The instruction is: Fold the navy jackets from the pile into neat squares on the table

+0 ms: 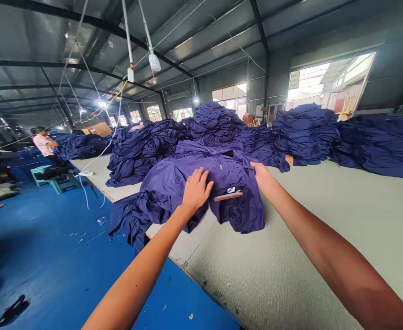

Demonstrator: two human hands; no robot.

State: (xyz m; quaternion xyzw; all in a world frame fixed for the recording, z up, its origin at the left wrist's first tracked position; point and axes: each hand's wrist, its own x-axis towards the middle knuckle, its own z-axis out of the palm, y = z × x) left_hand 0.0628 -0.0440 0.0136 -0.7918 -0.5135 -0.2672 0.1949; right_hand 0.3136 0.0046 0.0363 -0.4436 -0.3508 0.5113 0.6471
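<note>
My left hand point(196, 190) lies open, fingers spread flat to keep the navy-blue cloth jacket point(237, 211) smooth; I can't tell whether my right hand point(263, 178) grips its edge on the pale grey table point(256, 275).

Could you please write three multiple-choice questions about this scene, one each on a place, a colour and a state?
1. What does the left hand rest on?
A) a navy garment
B) a cardboard box
C) a stool

2. What colour is the floor?
A) red
B) blue
C) white

3. How does the garment lie?
A) crumpled on the table
B) on a hanger
C) folded in a box

Answers:
1. A, the fingers lie spread on the cloth.
2. B, blue shows beside the table.
3. A, its folds bunch at the table's edge.
</note>
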